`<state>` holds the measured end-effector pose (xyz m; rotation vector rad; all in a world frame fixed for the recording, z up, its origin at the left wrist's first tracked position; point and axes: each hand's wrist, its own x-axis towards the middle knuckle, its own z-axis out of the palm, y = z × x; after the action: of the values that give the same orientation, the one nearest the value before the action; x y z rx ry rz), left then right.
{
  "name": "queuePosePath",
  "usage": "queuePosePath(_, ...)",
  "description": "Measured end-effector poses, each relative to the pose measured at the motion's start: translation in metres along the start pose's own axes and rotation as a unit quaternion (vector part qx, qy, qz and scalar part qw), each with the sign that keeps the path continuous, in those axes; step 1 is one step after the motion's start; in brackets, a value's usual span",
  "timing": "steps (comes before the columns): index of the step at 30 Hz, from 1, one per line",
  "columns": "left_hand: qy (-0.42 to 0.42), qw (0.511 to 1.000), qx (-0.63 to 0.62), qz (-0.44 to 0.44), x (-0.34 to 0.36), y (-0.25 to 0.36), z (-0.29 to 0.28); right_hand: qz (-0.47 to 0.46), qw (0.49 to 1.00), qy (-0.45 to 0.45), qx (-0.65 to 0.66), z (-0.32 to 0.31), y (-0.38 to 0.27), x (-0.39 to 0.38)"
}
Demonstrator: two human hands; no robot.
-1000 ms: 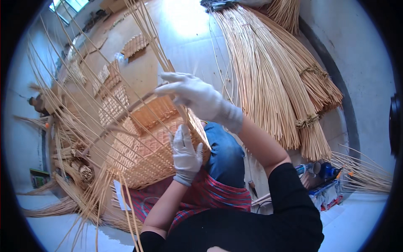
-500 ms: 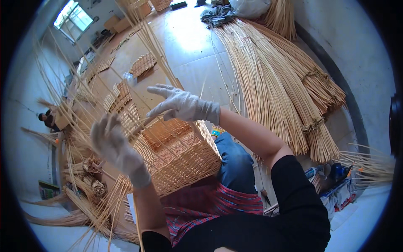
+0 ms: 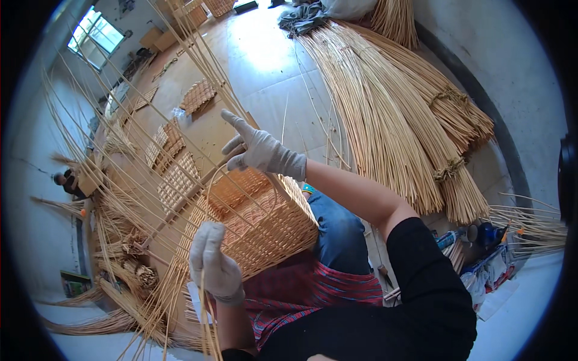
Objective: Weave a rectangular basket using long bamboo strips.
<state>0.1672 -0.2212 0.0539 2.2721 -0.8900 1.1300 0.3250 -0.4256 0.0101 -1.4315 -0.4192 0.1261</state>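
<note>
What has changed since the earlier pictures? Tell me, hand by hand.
The left hand came off the woven basket, swung up to the left, then dropped beside some loose strands; whether it grips them is unclear. The right hand stays near the basket's far corner, its index finger now pointing more away from the body. The basket and the reed bundles at right keep their places.

Cool daylight is filling the room, with a pale window (image 3: 96, 37) glowing far beyond and left of the woven basket (image 3: 274, 234). White glare is washing out the floor (image 3: 262, 45) beyond the basket. Red cloth (image 3: 286, 286) just below it is lying in shadow. Fisheye distortion is curving the wall's dark band (image 3: 475, 84) right of the basket; blackness is ringing the view.
</note>
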Motion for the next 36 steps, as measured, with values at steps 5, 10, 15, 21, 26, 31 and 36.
queuePosePath(5,0.019,1.0,-0.001,-0.016,-0.01,0.011,0.001,0.083,0.981,-0.007,0.175,0.001,0.025,0.003)
queuePosePath(10,0.022,1.0,0.006,-0.005,-0.009,0.015,0.001,0.053,0.959,-0.088,0.266,-0.011,0.047,-0.01)
queuePosePath(15,0.025,1.0,0.015,0.004,-0.008,0.019,0.001,0.101,0.973,-0.043,0.205,-0.006,0.041,-0.021)
queuePosePath(21,-0.006,1.0,-0.011,-0.005,-0.013,0.017,0.016,0.056,0.991,-0.052,0.11,-0.006,0.054,-0.023)
queuePosePath(26,-0.053,0.995,-0.038,-0.075,-0.014,0.008,0.034,-0.02,0.988,-0.005,0.151,-0.021,0.087,-0.034)
queuePosePath(31,-0.04,0.986,-0.08,-0.138,-0.019,-0.014,0.062,0.056,0.987,0.094,0.12,-0.029,0.104,-0.038)
queuePosePath(36,0.049,0.938,-0.249,-0.237,-0.029,-0.023,0.06,0.19,0.898,0.255,0.304,-0.066,0.156,-0.081)
